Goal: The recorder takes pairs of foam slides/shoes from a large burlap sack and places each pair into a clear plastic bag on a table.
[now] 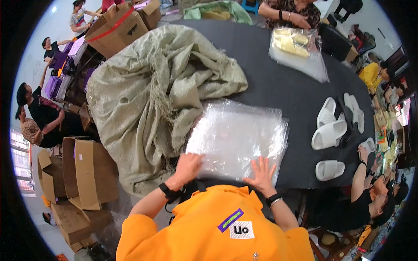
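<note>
A stack of clear plastic bags [237, 137] lies flat on the black table [283, 87] right in front of me. My left hand [188, 166] is curled over the stack's near left corner and grips the top bag there. On the near right edge of the stack rests my right hand [262, 174], flat, with its fingers spread apart. Both wrists carry dark bands. My orange shirt fills the lower middle of the view.
A big, crumpled woven sack [152, 95] covers the table's left side. White slippers [332, 130] lie to the right, and a clear bag of yellow slippers [296, 48] lies at the far end. Cardboard boxes [87, 174] stand at left. A person's arm [359, 174] reaches in from the right.
</note>
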Motion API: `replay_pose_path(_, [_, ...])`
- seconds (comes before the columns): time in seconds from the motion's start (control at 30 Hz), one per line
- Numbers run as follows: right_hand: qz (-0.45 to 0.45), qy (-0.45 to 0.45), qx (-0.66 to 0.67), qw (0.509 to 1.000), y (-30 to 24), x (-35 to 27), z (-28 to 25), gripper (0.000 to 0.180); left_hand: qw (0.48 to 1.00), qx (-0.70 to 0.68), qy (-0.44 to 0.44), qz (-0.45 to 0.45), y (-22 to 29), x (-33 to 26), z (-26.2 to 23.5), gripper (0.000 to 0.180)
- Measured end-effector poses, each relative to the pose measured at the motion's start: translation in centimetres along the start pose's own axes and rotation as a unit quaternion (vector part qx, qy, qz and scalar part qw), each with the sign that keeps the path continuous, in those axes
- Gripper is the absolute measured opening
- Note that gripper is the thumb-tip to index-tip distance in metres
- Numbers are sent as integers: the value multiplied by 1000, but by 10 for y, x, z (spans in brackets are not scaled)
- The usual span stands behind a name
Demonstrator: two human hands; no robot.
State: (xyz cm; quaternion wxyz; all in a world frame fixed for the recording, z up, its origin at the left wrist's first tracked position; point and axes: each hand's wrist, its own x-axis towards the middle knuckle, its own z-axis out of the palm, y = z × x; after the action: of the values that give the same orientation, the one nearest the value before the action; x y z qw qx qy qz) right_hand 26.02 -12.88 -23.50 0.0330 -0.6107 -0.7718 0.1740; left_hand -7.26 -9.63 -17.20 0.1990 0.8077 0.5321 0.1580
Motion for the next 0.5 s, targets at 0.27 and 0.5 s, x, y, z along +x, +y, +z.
replay_pose_path(0.27, [-12,46,45,998,5,-10,14,85,989,-6,-138,56,-27,-8,36,21])
replay_pose_path(0.5, [-19,29,53,998,10,-7,30,85,941,-163,-289,-68,-21,5,-2,37])
